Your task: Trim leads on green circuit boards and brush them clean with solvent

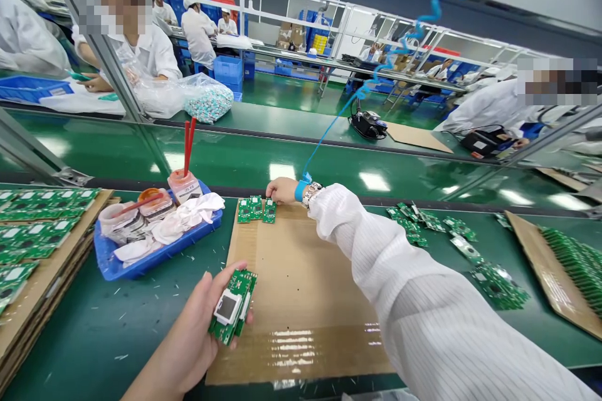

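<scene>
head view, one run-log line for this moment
left hand: holding green circuit boards | right hand: touching board, far end of cardboard sheet | blue tray: left of sheet

The green worktop [94, 338] carries a flat brown cardboard sheet [305, 276] in the middle. Left of it sit a blue tray [109, 268] and, farther out, a cardboard stack [56, 293]. To the right lie groups of circuit boards [498, 285], some overlapping, then another cardboard piece [540, 270]. Pale slivers [121, 357] are scattered near the tray.
</scene>
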Motion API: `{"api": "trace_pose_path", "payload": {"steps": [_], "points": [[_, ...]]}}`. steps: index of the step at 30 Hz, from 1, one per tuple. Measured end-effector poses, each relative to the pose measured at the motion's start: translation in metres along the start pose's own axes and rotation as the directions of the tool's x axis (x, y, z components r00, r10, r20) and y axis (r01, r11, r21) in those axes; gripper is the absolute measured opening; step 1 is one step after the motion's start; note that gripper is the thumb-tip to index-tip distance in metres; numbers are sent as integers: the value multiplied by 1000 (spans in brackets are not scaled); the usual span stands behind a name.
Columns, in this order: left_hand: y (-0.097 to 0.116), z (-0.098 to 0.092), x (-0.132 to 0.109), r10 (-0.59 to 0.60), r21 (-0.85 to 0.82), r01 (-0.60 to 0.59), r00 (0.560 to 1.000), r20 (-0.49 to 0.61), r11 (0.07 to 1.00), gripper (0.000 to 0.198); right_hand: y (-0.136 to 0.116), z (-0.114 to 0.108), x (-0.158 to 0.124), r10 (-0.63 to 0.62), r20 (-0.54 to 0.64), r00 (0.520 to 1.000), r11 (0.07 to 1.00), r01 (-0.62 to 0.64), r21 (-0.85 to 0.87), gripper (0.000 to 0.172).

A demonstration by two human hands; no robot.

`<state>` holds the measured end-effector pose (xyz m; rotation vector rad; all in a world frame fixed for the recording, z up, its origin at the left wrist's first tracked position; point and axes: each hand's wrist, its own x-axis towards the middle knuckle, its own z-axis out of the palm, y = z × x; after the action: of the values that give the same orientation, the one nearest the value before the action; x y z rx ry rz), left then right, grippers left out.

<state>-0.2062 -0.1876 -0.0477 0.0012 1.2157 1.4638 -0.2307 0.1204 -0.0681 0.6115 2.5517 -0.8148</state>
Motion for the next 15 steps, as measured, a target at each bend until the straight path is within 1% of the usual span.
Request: {"api": "trace_pose_path", "payload": {"steps": [2, 4, 7, 9, 11, 12, 13, 14, 15], "points": [[1, 1, 1, -5, 13, 5, 1000, -1, 1000, 61, 1, 0, -1, 0, -50, 999, 1000, 1, 5, 32], [2, 3, 0, -7, 25, 7, 1000, 2, 1000, 61, -3, 0, -5, -11, -127, 992, 1000, 11, 3, 32], [3, 5, -1, -7, 22, 7, 1000, 7, 1000, 61, -18, 4, -26, -72, -247, 966, 997, 74, 0, 28], [4, 6, -1, -3, 10, 3, 1000, 12, 1000, 61, -32, 11, -49, -157, -259, 953, 986, 165, 10, 26], [4, 7, 1, 10, -4, -10, 1000, 25, 1000, 61, -45, 23, -75, -295, -193, 936, 951, 307, 35, 26], [3, 6, 3, 15, -15, -15, 999, 35, 1000, 62, -50, 30, -88, -405, -149, 902, 908, 416, 51, 28], [1, 6, 5, 18, -28, -17, 999, 50, 999, 62, -55, 37, -99, -561, -114, 820, 820, 569, 57, 33], [0, 5, 8, 19, -40, -16, 998, 65, 999, 63, -58, 43, -108, -662, -109, 741, 742, 669, 43, 36], [-2, 4, 10, 17, -48, -13, 997, 80, 999, 63, -60, 49, -115, -733, -109, 672, 675, 738, 13, 38]]}}
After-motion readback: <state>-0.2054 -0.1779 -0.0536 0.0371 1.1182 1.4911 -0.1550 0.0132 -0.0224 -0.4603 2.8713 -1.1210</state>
